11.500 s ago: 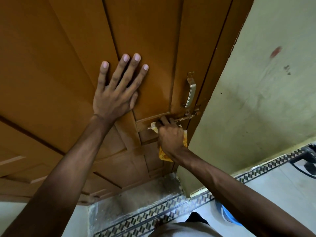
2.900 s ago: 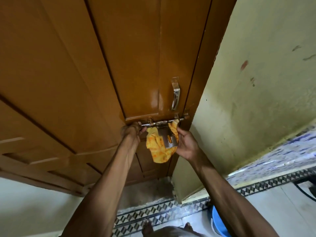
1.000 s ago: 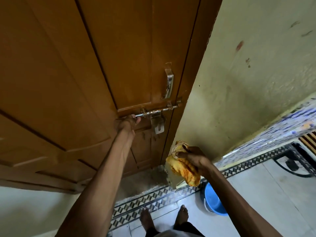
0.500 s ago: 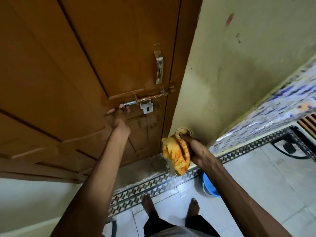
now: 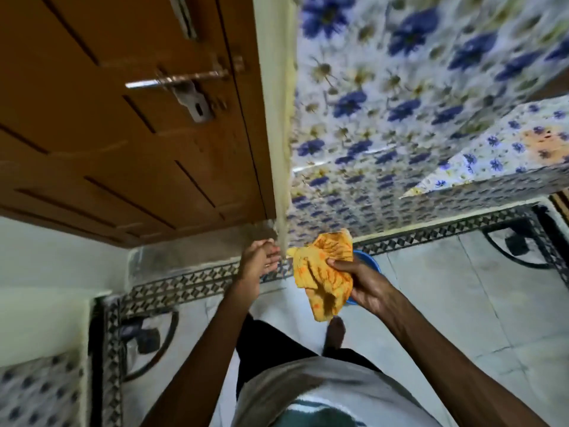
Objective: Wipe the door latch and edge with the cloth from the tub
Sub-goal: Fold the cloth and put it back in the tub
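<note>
The brown wooden door (image 5: 117,124) fills the upper left, with its metal sliding latch (image 5: 181,80) and hanging hasp plate at the top. My right hand (image 5: 360,285) is shut on the crumpled orange-yellow cloth (image 5: 323,275), low down and well below the latch. A blue tub (image 5: 368,263) peeks out from behind the cloth and that hand, mostly hidden. My left hand (image 5: 258,260) is off the door, fingers loosely apart and holding nothing, just left of the cloth near the bottom of the door frame (image 5: 277,134).
A blue-flowered tiled wall (image 5: 415,103) rises on the right. A patterned tile border (image 5: 191,282) runs along the floor by the threshold. My foot (image 5: 335,331) stands on the pale floor tiles below the cloth. A metal door handle (image 5: 184,16) sits above the latch.
My left hand let go of the latch and dropped down beside the cloth. My right hand lowered the cloth over the tub. The view tilted down toward the floor.
</note>
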The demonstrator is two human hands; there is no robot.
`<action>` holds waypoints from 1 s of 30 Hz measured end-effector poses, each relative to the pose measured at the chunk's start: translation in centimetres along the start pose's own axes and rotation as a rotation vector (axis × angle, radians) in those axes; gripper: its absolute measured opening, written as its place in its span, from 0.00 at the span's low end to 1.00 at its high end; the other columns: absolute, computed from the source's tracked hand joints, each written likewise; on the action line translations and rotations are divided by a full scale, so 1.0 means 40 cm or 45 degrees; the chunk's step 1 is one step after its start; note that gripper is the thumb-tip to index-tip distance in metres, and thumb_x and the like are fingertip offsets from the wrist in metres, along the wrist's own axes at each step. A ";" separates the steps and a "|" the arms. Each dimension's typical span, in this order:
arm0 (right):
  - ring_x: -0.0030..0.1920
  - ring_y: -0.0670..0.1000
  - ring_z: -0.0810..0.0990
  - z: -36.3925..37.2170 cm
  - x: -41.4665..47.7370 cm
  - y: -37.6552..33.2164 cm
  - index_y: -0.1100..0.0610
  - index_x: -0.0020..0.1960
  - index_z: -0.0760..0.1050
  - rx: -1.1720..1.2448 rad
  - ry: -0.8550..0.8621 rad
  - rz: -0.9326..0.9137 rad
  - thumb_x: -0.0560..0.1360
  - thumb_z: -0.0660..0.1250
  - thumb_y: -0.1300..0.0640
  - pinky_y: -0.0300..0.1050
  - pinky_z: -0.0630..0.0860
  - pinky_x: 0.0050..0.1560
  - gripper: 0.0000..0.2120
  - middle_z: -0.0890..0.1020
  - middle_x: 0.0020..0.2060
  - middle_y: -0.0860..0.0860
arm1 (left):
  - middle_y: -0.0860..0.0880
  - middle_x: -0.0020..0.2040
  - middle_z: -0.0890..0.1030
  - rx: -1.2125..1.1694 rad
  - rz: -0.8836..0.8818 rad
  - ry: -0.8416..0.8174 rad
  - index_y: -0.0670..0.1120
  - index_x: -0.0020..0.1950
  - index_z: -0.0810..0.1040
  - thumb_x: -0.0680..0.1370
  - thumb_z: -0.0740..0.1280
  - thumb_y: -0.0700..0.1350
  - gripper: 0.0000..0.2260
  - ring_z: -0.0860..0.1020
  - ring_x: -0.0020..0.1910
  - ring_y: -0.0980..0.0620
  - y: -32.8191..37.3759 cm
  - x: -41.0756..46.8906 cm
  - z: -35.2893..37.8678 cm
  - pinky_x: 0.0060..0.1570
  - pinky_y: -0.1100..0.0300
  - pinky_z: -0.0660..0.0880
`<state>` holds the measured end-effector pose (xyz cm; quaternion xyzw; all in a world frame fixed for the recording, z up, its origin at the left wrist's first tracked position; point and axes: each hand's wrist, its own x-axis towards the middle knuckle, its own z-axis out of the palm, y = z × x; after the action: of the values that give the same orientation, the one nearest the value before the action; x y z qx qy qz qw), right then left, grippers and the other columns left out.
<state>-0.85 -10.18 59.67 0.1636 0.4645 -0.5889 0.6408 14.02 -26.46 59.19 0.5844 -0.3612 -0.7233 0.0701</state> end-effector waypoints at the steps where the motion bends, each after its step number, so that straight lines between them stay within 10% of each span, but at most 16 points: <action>1: 0.62 0.61 0.79 -0.058 -0.008 0.005 0.65 0.71 0.68 -0.082 0.059 -0.008 0.72 0.68 0.67 0.57 0.77 0.61 0.28 0.78 0.64 0.63 | 0.44 0.46 0.81 -0.011 -0.035 0.002 0.41 0.59 0.75 0.85 0.61 0.41 0.05 0.80 0.37 0.52 -0.050 -0.010 0.036 0.37 0.63 0.78; 6: 0.58 0.59 0.81 -0.271 -0.050 0.020 0.63 0.70 0.71 -0.215 0.196 -0.034 0.77 0.65 0.64 0.52 0.81 0.55 0.21 0.80 0.62 0.62 | 0.50 0.39 0.81 0.136 -0.043 -0.004 0.48 0.45 0.77 0.83 0.65 0.41 0.07 0.79 0.38 0.52 -0.219 -0.045 0.174 0.35 0.63 0.74; 13: 0.55 0.54 0.83 -0.427 -0.034 0.040 0.62 0.67 0.72 -0.123 0.016 -0.085 0.74 0.67 0.59 0.46 0.81 0.55 0.23 0.82 0.58 0.60 | 0.45 0.47 0.83 0.279 -0.243 -0.342 0.45 0.56 0.80 0.81 0.68 0.44 0.06 0.82 0.44 0.47 -0.325 0.008 0.305 0.49 0.56 0.78; 20: 0.69 0.53 0.71 -0.578 0.066 0.073 0.47 0.79 0.45 -0.901 0.030 -0.136 0.59 0.80 0.71 0.54 0.72 0.67 0.62 0.66 0.72 0.52 | 0.46 0.41 0.83 0.285 -0.260 -0.246 0.40 0.53 0.82 0.77 0.72 0.36 0.06 0.80 0.31 0.57 -0.403 0.116 0.353 0.30 0.69 0.76; 24: 0.66 0.54 0.73 -0.634 0.129 0.094 0.52 0.66 0.72 -1.605 0.193 -0.557 0.60 0.76 0.54 0.52 0.71 0.68 0.35 0.73 0.66 0.55 | 0.48 0.35 0.81 0.235 -0.267 -0.157 0.40 0.48 0.82 0.76 0.73 0.35 0.02 0.79 0.27 0.58 -0.437 0.153 0.389 0.27 0.70 0.75; 27: 0.57 0.51 0.79 -0.635 0.134 0.075 0.57 0.61 0.78 -1.230 0.361 -0.462 0.76 0.66 0.61 0.43 0.74 0.64 0.14 0.80 0.60 0.56 | 0.48 0.34 0.81 0.298 -0.196 -0.108 0.41 0.48 0.83 0.80 0.70 0.41 0.04 0.76 0.32 0.54 -0.451 0.182 0.426 0.29 0.69 0.75; 30: 0.51 0.52 0.83 -0.682 0.154 0.029 0.61 0.65 0.75 -0.655 0.202 -0.078 0.81 0.60 0.59 0.47 0.80 0.56 0.15 0.82 0.57 0.59 | 0.50 0.43 0.82 0.364 -0.007 -0.013 0.44 0.55 0.82 0.84 0.62 0.50 0.12 0.78 0.39 0.55 -0.448 0.215 0.469 0.34 0.67 0.76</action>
<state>-11.55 7.06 40.36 0.0271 0.6524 -0.4559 0.6048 0.31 -9.65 42.58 0.5858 -0.4593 -0.6675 -0.0177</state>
